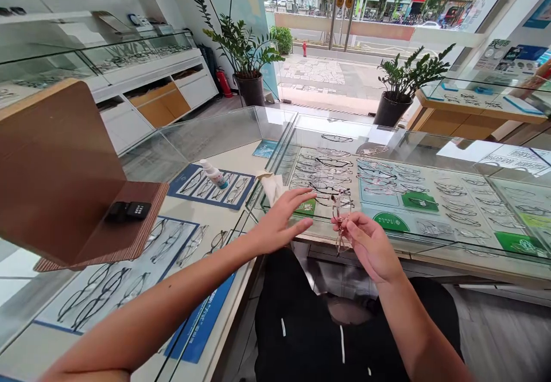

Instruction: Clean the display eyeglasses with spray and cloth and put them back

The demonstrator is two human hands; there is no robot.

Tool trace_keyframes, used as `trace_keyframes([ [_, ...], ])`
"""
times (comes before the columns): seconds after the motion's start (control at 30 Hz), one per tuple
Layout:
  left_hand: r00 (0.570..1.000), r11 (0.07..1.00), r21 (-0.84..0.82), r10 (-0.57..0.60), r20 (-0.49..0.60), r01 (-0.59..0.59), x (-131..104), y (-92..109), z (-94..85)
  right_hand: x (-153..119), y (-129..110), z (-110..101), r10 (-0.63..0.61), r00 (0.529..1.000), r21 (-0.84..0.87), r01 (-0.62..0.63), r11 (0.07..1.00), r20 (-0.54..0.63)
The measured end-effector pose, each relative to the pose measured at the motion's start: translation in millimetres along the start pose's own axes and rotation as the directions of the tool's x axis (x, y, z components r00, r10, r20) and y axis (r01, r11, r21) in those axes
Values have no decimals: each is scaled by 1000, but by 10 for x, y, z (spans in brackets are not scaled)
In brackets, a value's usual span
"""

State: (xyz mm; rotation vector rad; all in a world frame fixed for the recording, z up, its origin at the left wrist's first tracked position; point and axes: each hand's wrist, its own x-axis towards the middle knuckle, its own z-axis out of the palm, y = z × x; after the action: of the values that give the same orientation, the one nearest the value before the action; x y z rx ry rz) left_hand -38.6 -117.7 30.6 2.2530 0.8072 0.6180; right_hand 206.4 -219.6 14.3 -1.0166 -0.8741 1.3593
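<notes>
Pinched between the thumb and fingers of my right hand (370, 244) is a pair of glasses (340, 227) with thin frames, held upright just off the front edge of the display case. My left hand (284, 219) reaches over the glass top with fingers spread and nothing in it, to the left of the glasses. Just beyond the left hand, a pale cloth (272, 186) lies crumpled on the glass. Farther left, a white spray bottle (214, 174) with a blue base stands on the counter.
Rows of eyeglass frames (333, 166) lie under the glass. At left a brown folding stand (64, 175) holds a small black object (128, 211). Potted plants (251, 86) flank the glass door ahead. A red fire extinguisher (223, 83) stands by the far cabinet.
</notes>
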Motion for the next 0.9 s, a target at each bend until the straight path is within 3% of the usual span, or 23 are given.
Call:
trace_keyframes([
  [0.13,986,995,61,-67,-155,77,114,-380,-15,161,-64,-58,-53,994,33,57,998,-98],
  [0.27,977,990,61,-111,-185,124,167,-573,9,597,-243,-133,-72,973,32,81,996,-221],
  [0.37,980,989,75,-112,-164,126,186,-601,22,1162,-489,-163,-76,939,66,104,992,-335],
  [0.47,982,990,74,-105,-158,118,196,-619,21,1766,-697,-133,48,951,165,3,986,-304],
  [0.57,984,991,78,-100,-150,112,195,-645,15,2239,-756,-60,147,916,224,-65,972,-372],
  [0.73,987,989,109,-86,-134,101,181,-664,12,2703,-631,44,287,846,303,-157,940,-450],
  [0.9,986,990,97,-90,-137,103,177,-681,31,2932,-568,108,311,835,354,-152,923,-454],
])
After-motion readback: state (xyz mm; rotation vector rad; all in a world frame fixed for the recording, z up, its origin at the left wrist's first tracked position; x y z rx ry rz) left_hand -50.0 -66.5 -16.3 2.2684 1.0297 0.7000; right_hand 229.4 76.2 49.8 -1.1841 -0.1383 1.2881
